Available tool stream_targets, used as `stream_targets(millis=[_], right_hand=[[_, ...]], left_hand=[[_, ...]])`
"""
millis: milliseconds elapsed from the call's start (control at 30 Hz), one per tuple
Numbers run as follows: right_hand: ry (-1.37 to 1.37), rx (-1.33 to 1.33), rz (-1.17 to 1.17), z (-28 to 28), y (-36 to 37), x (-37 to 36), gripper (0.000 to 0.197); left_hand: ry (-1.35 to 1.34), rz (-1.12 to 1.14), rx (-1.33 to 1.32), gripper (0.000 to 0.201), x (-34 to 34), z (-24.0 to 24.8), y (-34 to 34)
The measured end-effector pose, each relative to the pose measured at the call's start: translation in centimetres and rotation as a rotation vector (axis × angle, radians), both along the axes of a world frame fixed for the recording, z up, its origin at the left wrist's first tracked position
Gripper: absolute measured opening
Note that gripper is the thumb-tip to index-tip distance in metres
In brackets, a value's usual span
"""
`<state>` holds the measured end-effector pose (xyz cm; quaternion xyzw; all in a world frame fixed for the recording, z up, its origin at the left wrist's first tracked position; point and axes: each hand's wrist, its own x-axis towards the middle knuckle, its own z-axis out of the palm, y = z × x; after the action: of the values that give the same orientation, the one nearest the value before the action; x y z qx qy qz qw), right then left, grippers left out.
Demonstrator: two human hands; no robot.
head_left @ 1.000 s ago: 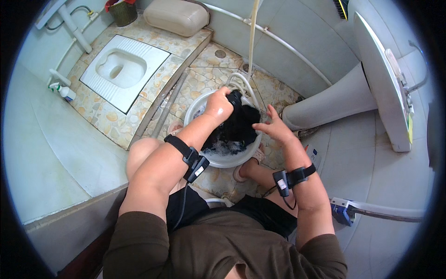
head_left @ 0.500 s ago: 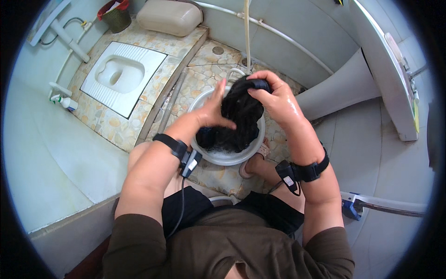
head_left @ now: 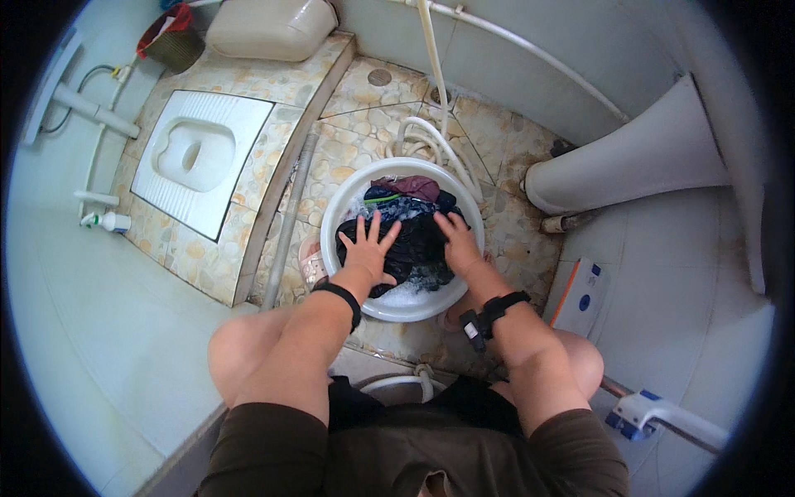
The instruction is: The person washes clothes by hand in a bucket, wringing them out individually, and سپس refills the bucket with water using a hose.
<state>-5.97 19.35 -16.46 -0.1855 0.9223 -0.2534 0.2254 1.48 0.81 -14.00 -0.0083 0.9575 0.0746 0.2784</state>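
Note:
A white round basin [head_left: 406, 314] stands on the floor between my feet, with wet clothes and suds in it. Spread across the near left of the black garment [head_left: 411, 247] lies my left hand [head_left: 366, 254], its fingers apart. On the right side of the same cloth, my right hand [head_left: 461, 247] presses down with fingers stretched forward; its fingertips partly merge with the dark fabric. Behind the hands, a maroon cloth [head_left: 418, 188] and a dark blue piece with a green strip show in the basin. Neither hand grips anything visible.
A coiled white hose [head_left: 435, 137] lies behind the basin. To the left, a squat toilet [head_left: 186, 155] is set in a raised tiled step, with a waste bin [head_left: 174, 41] beyond. At the right are a white pedestal [head_left: 629, 161] and a flat white scale-like object [head_left: 578, 298].
Both hands have come down from above the basin. The black garment, lifted in my right hand before, now lies in the basin, and that hand has let go. My view has shifted.

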Motion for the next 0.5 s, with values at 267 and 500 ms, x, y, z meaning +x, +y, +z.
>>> stream_targets(millis=[267, 500], right_hand=[[-0.206, 0.362, 0.164, -6.7, -2.7, 0.5, 0.064], [-0.425, 0.506, 0.373, -14.6, -2.3, -0.1, 0.039]], left_hand=[[-0.191, -0.156, -0.091, 0.097, -3.1, -7.5, -0.1], [-0.444, -0.098, 0.004, 0.054, -1.3, -18.5, -0.8]])
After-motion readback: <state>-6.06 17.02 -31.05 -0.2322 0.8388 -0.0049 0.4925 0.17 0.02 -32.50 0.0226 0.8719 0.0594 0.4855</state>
